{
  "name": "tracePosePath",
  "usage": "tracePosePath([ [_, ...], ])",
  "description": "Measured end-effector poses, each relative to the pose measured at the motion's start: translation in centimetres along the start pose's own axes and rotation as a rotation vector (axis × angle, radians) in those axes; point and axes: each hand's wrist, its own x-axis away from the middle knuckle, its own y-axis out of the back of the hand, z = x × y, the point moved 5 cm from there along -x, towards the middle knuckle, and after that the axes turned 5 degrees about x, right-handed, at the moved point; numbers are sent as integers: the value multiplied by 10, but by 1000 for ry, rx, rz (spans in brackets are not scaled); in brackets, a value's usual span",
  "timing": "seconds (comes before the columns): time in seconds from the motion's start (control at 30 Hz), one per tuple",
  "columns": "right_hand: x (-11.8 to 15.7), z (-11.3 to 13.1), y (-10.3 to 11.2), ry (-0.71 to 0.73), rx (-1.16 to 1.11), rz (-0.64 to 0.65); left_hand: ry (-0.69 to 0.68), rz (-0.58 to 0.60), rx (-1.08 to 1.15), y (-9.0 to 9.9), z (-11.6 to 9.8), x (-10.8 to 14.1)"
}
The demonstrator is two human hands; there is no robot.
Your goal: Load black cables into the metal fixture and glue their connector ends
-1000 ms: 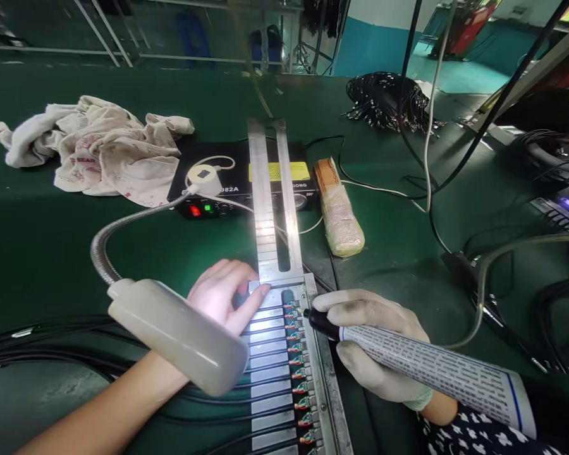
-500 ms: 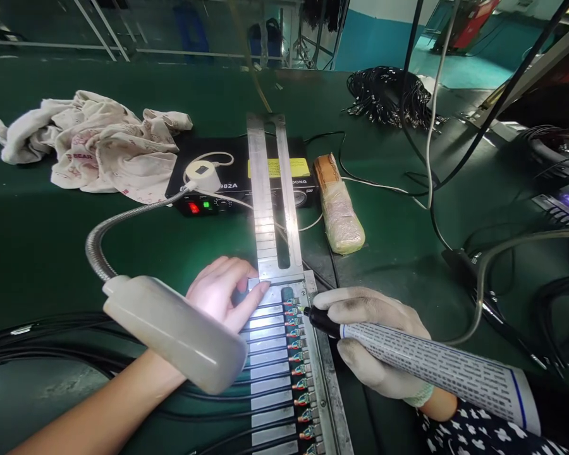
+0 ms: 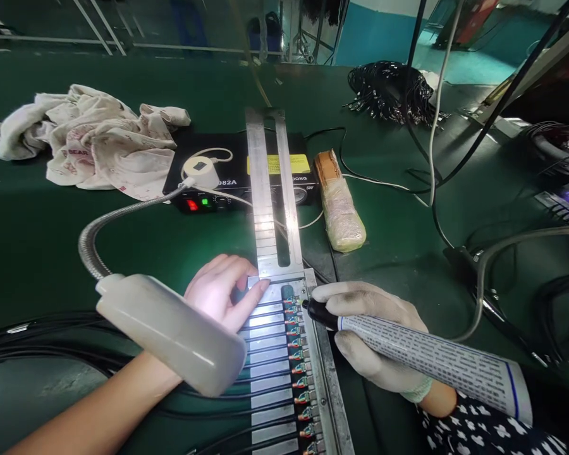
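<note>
A metal fixture (image 3: pixel 329 373) runs toward me, holding a row of several black cables with small coloured wires and connectors (image 3: pixel 303 397). My bare left hand (image 3: pixel 225 287) rests at the fixture's upper left edge, thumb and fingers curled against the metal; whether it pinches anything is hidden. My gloved right hand (image 3: pixel 377 332) is closed around a large printed tube (image 3: pixel 427 354) with a black nozzle. The nozzle tip points left, close to the connectors near the top of the row. A white lamp head (image 3: pixel 171 335) partly covers my left wrist.
Behind the fixture sits a black box (image 3: pixel 208 148) with lit switches, under a slotted metal plate (image 3: pixel 263 189). A wrapped block (image 3: pixel 341 208) lies right of it, a crumpled cloth (image 3: pixel 109 142) left, a cable bundle (image 3: pixel 384 91) farther back. Loose cables hang at right.
The view has shifted slightly. The nozzle tip remains near the upper connectors, and both hands keep nearly the same pose.
</note>
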Motion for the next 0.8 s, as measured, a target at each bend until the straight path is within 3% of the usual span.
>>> tracePosePath([
  [0.37, 2, 12, 11, 79, -69, -93, -9, -11, 5, 2, -2, -2],
  [0.8, 0, 5, 3, 31, -59, -24, -21, -6, 1, 1, -3, -1],
])
